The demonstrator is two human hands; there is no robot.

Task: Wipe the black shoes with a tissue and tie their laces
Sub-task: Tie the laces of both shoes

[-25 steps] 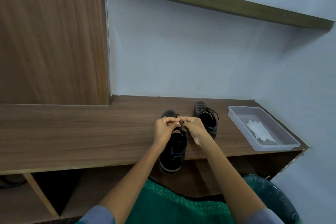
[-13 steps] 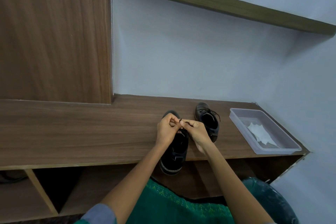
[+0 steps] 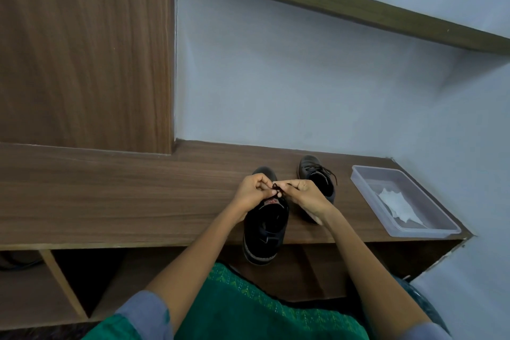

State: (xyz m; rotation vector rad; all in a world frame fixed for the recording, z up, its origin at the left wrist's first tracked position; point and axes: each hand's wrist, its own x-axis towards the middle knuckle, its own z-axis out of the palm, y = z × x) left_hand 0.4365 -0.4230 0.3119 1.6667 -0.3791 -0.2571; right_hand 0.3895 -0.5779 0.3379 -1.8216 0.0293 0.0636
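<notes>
Two black shoes stand on a wooden shelf (image 3: 110, 201). The near shoe (image 3: 265, 232) points away from me, its heel hanging over the front edge. My left hand (image 3: 252, 193) and my right hand (image 3: 305, 196) meet above its tongue, each pinching the black lace (image 3: 276, 188) between fingertips and thumb. The far shoe (image 3: 317, 174) sits to the right behind my right hand, its laces loose. A crumpled white tissue (image 3: 397, 203) lies in a clear plastic tray (image 3: 441, 225) at the shelf's right end.
A pale wall rises behind the shelf, with a wooden panel (image 3: 82, 50) at the left and a wooden ledge (image 3: 331, 5) above. Open compartments (image 3: 69, 284) lie under the shelf. My green clothing (image 3: 248, 309) fills the lower middle.
Both hands stayed over the near shoe, working the lace; their fingers shifted slightly and the lace loop now shows between them. The camera drifted a little.
</notes>
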